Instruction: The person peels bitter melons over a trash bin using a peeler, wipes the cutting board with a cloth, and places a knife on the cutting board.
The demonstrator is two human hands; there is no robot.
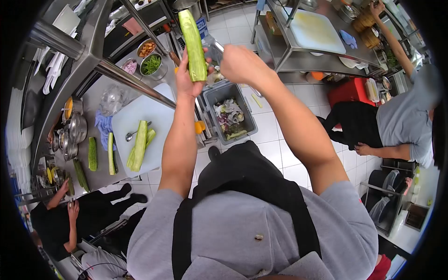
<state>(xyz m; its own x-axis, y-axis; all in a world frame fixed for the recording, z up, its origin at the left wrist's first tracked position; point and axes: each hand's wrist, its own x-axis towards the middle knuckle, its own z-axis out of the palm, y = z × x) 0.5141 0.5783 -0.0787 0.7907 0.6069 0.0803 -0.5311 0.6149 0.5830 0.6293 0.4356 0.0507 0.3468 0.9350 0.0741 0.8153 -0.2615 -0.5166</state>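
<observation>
A peeled, pale green zucchini [192, 46] stands upright in my left hand [187, 79], whose fingers wrap its lower part. Close to its right side is my right hand [245, 65], closed in a fist around a shiny metal tool [213, 48]. Blur and the fist hide what kind of tool it is. Below both hands a grey bin [254, 123] holds peelings and scraps. More peeled zucchini [138, 147] lie on the white cutting board [161, 100] to the left, beside a metal spoon [129, 136].
Unpeeled zucchini [93, 154] and a blue cloth [103, 125] lie on the steel counter. Metal bowls of cut green vegetable [151, 64] and orange cubes [147, 48] stand behind a steel post [135, 84]. Co-workers stand at right [403, 119] and lower left [65, 219].
</observation>
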